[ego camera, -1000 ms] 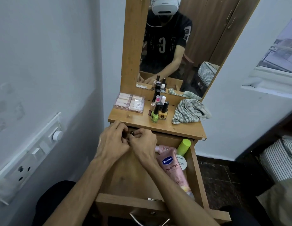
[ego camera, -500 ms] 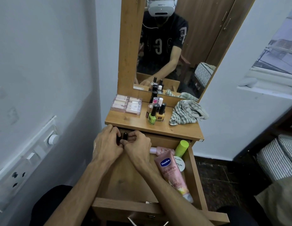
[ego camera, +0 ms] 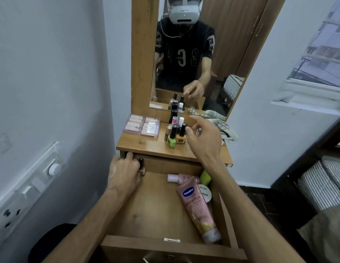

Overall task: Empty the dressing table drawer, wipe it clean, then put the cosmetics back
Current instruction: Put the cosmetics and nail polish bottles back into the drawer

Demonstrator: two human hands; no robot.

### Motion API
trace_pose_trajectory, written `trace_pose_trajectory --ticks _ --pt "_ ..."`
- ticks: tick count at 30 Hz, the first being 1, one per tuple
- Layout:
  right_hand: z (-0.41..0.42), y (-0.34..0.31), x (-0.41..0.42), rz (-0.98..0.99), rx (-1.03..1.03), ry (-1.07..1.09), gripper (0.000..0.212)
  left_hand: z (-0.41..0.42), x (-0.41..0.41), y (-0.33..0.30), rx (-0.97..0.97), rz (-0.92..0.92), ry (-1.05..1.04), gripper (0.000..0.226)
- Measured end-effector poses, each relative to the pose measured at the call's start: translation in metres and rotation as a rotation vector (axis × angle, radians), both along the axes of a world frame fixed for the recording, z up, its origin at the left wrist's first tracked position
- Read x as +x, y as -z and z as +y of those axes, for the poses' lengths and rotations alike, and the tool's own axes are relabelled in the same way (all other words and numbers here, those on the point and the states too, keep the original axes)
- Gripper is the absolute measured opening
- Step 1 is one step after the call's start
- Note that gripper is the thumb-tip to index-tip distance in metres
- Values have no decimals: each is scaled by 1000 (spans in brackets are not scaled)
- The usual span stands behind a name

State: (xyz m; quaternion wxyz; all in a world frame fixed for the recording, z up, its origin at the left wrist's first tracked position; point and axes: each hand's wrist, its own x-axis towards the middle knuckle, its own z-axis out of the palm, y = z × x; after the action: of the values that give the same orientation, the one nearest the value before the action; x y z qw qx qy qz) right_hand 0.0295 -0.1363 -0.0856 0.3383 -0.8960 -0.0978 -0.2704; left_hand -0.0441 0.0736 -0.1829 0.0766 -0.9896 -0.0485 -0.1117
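Note:
The wooden drawer (ego camera: 152, 205) stands pulled out below the dressing table top (ego camera: 146, 145). Along its right side lie a pink Vaseline tube (ego camera: 197, 207), a small pink bottle (ego camera: 182, 177), a green container (ego camera: 205, 177) and a white jar (ego camera: 205, 192). My left hand (ego camera: 123, 173) is at the drawer's back left corner, closed on a small black-capped bottle (ego camera: 141, 164). My right hand (ego camera: 203, 139) hovers over the table top, fingers apart and empty, just right of a cluster of nail polish bottles (ego camera: 174, 137).
A clear box of cosmetics (ego camera: 141, 126) sits at the table top's left, a checked cloth (ego camera: 222, 128) at its right. The mirror (ego camera: 184, 54) rises behind. A wall switchboard (ego camera: 28, 186) is on the left, a striped mattress (ego camera: 324, 186) on the right.
My right hand let go of the small bottle and rose from the drawer's back to the table top near the nail polishes. My left hand stayed, still holding the bottle.

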Motion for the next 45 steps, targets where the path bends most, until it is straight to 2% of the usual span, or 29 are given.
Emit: trace_pose_trajectory --ticks 3,6,14,18,21,24,30,40,45 --pt "1 -1 8 -8 -128 -50 31 -2 4 0 30 27 11 20" --pt "5 2 11 -34 -156 -62 26 -3 6 0 40 16 9 21" --pt "-8 -8 4 22 -82 -47 18 -2 6 1 14 -9 -10 19" --pt "-23 -14 -23 -21 15 -82 14 -3 6 1 -12 -25 -10 17" --pt "-13 0 -46 85 16 -182 15 -1 7 1 -17 -26 -15 17" --pt "14 32 -58 232 -89 -235 10 -2 6 2 -23 -22 -14 18" --pt "57 77 -51 226 -219 -180 18 -2 6 2 -13 -9 -14 15" --pt "75 96 -43 160 -344 -242 14 0 8 7 -28 -17 -43 11" --pt "64 97 -46 112 -365 -302 35 0 7 5 -41 -12 -55 12"
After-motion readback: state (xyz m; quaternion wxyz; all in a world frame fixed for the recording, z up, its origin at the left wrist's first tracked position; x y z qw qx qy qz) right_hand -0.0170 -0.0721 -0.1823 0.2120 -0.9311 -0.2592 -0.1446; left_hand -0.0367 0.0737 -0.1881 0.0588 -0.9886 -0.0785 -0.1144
